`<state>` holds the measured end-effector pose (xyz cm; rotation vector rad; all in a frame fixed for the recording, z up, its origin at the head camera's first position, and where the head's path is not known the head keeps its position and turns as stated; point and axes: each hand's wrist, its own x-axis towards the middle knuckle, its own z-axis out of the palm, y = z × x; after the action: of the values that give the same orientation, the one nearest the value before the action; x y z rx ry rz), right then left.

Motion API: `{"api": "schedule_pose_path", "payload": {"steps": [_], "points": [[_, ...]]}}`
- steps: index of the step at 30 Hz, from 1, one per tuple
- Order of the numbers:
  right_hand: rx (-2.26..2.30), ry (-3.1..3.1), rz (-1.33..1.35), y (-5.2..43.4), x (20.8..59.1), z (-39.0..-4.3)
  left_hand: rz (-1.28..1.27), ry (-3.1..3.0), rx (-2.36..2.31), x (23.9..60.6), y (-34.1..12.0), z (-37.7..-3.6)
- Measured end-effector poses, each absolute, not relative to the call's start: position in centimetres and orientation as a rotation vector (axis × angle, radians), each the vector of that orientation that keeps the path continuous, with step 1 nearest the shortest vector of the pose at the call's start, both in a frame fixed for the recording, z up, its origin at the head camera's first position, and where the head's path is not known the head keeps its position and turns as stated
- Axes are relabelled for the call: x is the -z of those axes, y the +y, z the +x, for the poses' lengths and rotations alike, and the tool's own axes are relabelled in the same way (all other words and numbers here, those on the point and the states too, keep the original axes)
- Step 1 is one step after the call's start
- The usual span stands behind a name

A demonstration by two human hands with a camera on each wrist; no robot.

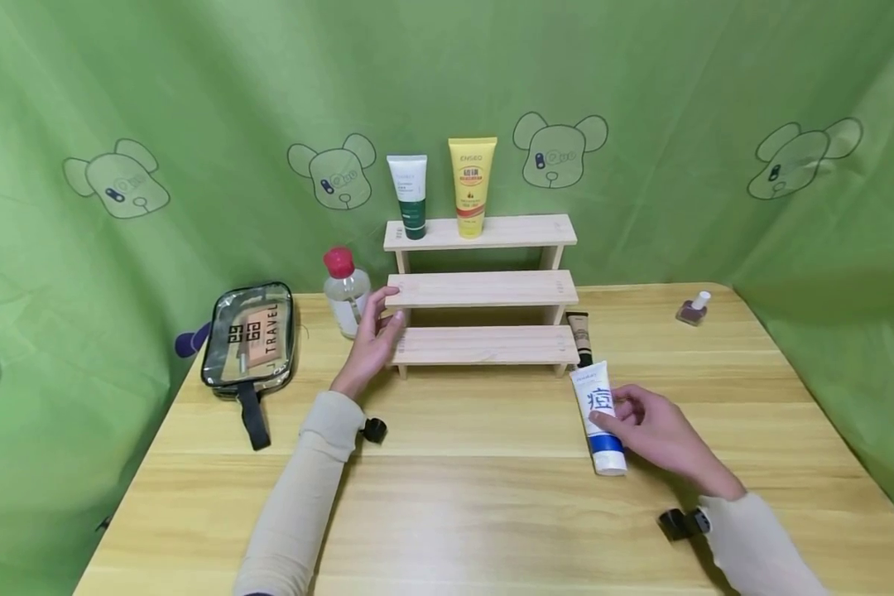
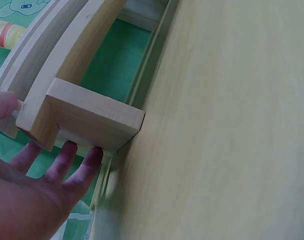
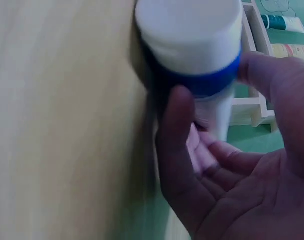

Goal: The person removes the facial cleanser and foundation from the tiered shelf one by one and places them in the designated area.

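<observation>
A three-step wooden shelf stands at the table's back; its left side is held by my left hand. In the left wrist view, the fingertips touch the shelf's side, with the thumb at a step's edge. My right hand grips a white squeeze tube with a blue band, cap end toward me, right of the shelf's front. Its white cap looms large in the right wrist view. On the top step a white-and-green tube and a yellow tube stand on their caps.
A beige-and-black tube is by the shelf's right side. Beside my left hand stands a clear bottle with a red cap. A transparent travel pouch is at the left, a nail polish bottle at the back right. Green curtain surrounds the table.
</observation>
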<state>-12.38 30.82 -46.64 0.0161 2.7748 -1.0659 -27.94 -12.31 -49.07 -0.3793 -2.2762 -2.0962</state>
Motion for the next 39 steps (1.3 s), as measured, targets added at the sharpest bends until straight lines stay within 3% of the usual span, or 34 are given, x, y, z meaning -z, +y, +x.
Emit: {"api": "schedule_pose_path", "payload": {"steps": [39], "points": [[1.115, 2.844, 0.023, 31.4, 46.5, -12.6, -0.358, -2.279, 2.093, 49.1, -12.2, -28.2]]}}
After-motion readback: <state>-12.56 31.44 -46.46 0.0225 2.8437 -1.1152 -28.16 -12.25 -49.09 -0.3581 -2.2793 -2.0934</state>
